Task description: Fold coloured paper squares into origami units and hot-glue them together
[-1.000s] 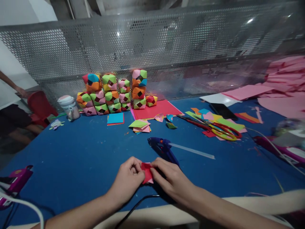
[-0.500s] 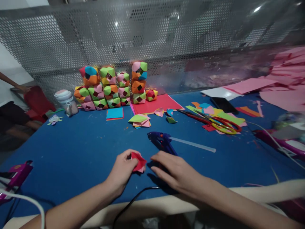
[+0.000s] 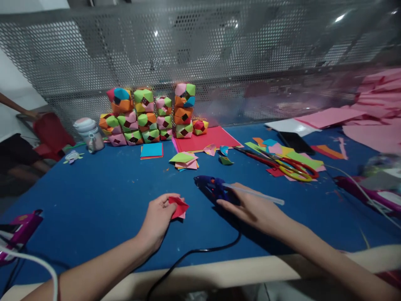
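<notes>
My left hand (image 3: 157, 219) pinches a small folded piece of red and pink paper (image 3: 179, 207) between thumb and fingers, just above the table. To its right lies a blue glue gun (image 3: 207, 183), its nozzle pointing left and a long clear glue stick (image 3: 265, 196) sticking out of its back. My right hand (image 3: 258, 211) is around the gun's handle, the thumb on the near side and the fingers partly hidden behind the stick and handle. A black cord (image 3: 203, 251) runs from the gun to the table's front edge.
Stacked origami paper balls (image 3: 145, 121) stand at the back left beside a lidded cup (image 3: 89, 133). Square papers (image 3: 152, 150), folded papers (image 3: 184, 160) and a red sheet (image 3: 200, 140) lie mid-table. Scissors (image 3: 282, 165) and a phone (image 3: 296, 143) are right. A person (image 3: 19, 138) is far left.
My right hand has moved right, from beside the paper to the glue gun's handle, and closed around it. My left hand has shifted slightly left, still holding the folded paper, now turned flatter.
</notes>
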Demonstrator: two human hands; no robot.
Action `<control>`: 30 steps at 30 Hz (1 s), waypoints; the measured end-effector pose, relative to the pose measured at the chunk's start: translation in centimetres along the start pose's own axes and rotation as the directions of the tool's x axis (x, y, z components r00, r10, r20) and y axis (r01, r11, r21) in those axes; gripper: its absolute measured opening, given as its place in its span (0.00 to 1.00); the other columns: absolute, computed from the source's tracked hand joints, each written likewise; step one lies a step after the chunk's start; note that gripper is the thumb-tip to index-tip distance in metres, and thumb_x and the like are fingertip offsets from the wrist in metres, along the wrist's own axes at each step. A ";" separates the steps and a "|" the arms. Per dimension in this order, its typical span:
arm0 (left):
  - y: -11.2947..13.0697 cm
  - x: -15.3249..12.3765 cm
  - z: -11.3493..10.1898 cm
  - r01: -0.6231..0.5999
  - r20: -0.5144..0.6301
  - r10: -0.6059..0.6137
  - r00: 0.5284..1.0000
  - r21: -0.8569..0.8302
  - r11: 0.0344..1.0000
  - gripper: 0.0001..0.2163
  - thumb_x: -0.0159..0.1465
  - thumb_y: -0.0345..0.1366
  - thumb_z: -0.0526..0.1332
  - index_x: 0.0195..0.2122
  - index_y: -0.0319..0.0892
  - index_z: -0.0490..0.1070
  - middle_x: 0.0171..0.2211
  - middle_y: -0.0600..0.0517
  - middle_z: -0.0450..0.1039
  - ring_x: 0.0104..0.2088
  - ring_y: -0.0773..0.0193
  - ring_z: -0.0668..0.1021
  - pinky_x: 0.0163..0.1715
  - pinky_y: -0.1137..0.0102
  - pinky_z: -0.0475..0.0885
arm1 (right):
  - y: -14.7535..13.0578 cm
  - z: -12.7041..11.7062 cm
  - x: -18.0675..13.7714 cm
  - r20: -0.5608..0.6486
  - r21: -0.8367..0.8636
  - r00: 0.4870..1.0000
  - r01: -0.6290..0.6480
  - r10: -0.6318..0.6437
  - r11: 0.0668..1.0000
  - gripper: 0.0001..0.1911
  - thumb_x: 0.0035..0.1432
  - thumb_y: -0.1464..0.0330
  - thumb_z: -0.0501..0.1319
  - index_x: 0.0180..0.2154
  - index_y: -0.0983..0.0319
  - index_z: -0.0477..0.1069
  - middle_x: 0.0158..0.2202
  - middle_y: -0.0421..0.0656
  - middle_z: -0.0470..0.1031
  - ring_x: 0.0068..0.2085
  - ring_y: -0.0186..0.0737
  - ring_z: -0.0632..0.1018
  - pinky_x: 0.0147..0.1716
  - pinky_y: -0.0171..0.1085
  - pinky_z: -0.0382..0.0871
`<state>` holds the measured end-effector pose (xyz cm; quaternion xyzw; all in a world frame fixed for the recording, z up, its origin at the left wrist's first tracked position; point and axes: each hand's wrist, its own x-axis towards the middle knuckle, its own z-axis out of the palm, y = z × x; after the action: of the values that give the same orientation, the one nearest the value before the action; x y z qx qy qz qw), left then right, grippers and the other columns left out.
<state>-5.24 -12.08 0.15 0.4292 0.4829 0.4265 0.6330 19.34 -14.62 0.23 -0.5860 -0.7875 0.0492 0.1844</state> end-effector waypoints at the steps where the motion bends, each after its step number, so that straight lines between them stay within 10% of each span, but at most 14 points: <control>1: 0.0 0.0 0.0 -0.002 -0.005 0.002 1.000 0.006 1.000 0.10 0.52 0.26 0.58 0.36 0.37 0.72 0.37 0.46 0.78 0.38 0.65 0.78 0.38 0.72 0.70 | -0.1 0.4 0.3 0.012 0.035 1.000 0.011 -0.011 0.999 0.17 0.62 0.56 0.51 0.41 0.62 0.65 0.36 0.47 0.72 0.35 0.42 0.74 0.32 0.37 0.66; 13: -0.9 0.5 -0.5 0.034 0.027 -0.034 0.999 0.013 0.999 0.15 0.54 0.29 0.60 0.43 0.36 0.72 0.42 0.44 0.77 0.42 0.60 0.77 0.45 0.66 0.68 | -1.1 3.4 1.8 -0.040 0.168 0.975 -0.208 0.218 0.964 0.14 0.56 0.58 0.53 0.29 0.62 0.65 0.24 0.42 0.70 0.24 0.39 0.69 0.22 0.34 0.57; 30: -0.2 -0.2 -0.3 -0.104 0.082 0.095 0.992 0.115 0.988 0.12 0.55 0.29 0.59 0.42 0.39 0.73 0.42 0.46 0.77 0.42 0.62 0.77 0.43 0.69 0.69 | -1.9 3.2 1.3 -0.023 0.383 0.975 -0.197 0.223 0.902 0.17 0.54 0.57 0.53 0.33 0.64 0.69 0.28 0.45 0.73 0.26 0.39 0.70 0.25 0.36 0.62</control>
<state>-5.55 -12.26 -0.08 0.5058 0.4611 0.4114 0.6019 16.18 -13.50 -1.87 -0.6221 -0.6889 0.2004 0.3134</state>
